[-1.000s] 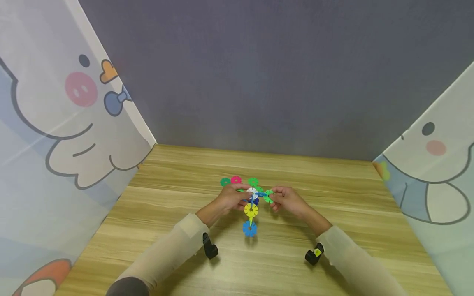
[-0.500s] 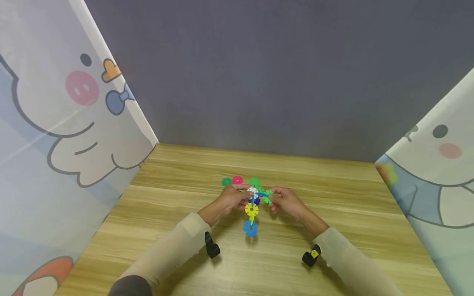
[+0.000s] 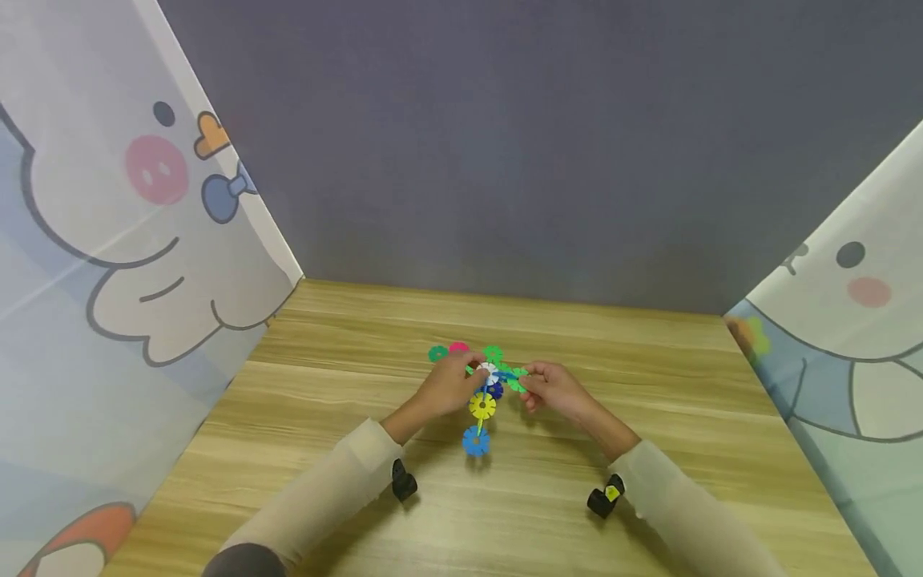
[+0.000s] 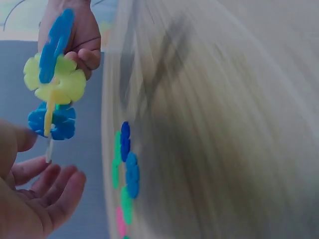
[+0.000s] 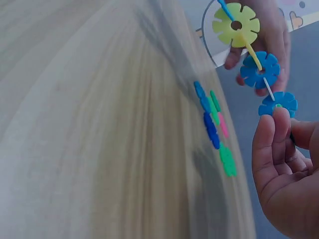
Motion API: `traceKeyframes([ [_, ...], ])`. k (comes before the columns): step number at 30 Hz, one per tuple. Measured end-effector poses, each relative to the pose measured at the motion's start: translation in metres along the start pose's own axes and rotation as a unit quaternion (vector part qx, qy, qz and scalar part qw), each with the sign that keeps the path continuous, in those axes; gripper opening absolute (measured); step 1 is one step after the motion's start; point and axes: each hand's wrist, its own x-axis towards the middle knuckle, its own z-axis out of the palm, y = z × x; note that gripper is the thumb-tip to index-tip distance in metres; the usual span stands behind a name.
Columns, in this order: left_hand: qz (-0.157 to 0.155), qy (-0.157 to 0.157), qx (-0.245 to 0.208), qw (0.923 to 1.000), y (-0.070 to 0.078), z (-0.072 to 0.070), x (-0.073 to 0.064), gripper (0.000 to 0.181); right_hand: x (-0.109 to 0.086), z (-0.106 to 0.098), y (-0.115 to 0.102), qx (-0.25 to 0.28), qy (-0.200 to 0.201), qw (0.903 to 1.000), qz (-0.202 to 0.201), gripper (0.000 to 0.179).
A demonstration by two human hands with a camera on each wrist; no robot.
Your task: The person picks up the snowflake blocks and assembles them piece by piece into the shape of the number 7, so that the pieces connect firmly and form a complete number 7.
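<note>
Head view: one chain (image 3: 489, 403) of seven linked discs is raised over the desk (image 3: 613, 365), between two hands. Chain count by colour: three blue (image 3: 469, 443), two yellow (image 3: 476, 405), one white, one green. Right grip (image 3: 554, 389) pinches the green disc (image 3: 517, 385) at one end. Left grip (image 3: 449, 382) is at the white disc (image 3: 491, 369); its fingers look slack in the left wrist view, and whether it holds or merely touches cannot be told. On the desk, near the hands, seven loose discs are counted: three green (image 3: 493, 349), one dark green (image 3: 433, 353), one pink (image 3: 457, 347), one blue (image 4: 132, 175), one dark blue (image 3: 496, 392).
</note>
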Motion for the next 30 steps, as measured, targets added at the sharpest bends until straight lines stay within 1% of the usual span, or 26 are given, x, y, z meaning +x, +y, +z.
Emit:
traceKeyframes([
  [2, 0.025, 0.003, 0.038, 0.999, 0.004, -0.002, -0.001, 0.038, 0.0, 0.0, 0.003, 0.003, -0.001, 1.0, 0.003, 0.029],
  [4, 0.032, 0.001, 0.058, 0.9978, 0.009, -0.004, -0.002, 0.04, 0.0, 0.0, 0.005, 0.008, -0.004, 1.0, 0.001, 0.03],
  [7, 0.052, -0.001, 0.108, 0.9928, 0.013, -0.005, -0.001, 0.042, 0.0, 0.002, 0.005, 0.011, -0.013, 0.9998, -0.004, 0.033],
  [9, 0.075, -0.004, 0.151, 0.9856, 0.016, -0.003, -0.001, 0.046, -0.001, 0.004, 0.004, 0.006, -0.017, 0.9998, -0.007, 0.035],
  [11, 0.101, -0.007, 0.197, 0.9752, 0.017, -0.001, 0.0, 0.05, -0.002, 0.006, 0.003, -0.001, -0.018, 0.9998, -0.008, 0.035],
  [14, 0.126, -0.01, 0.239, 0.9628, 0.021, 0.003, 0.002, 0.057, -0.002, 0.009, 0.002, -0.009, -0.02, 0.9997, -0.009, 0.032],
  [17, 0.135, -0.013, 0.264, 0.955, 0.023, 0.006, 0.003, 0.057, -0.001, 0.012, 0.002, -0.012, -0.023, 0.9996, -0.012, 0.027],
  [21, 0.136, -0.028, 0.278, 0.9504, 0.026, 0.008, 0.004, 0.054, 0.0, 0.015, 0.002, -0.012, -0.022, 0.9996, -0.009, 0.022],
  [24, 0.137, -0.038, 0.279, 0.9497, 0.027, 0.009, 0.004, 0.053, -0.001, 0.015, 0.002, -0.011, -0.021, 0.9997, -0.002, 0.021],
  [27, 0.141, -0.04, 0.28, 0.9487, 0.027, 0.009, 0.004, 0.051, -0.001, 0.014, 0.002, -0.012, -0.024, 0.9996, 0.0, 0.023],
  [30, 0.138, -0.039, 0.288, 0.947, 0.027, 0.009, 0.004, 0.049, -0.001, 0.013, 0.002, -0.02, -0.029, 0.9994, -0.001, 0.026],
])
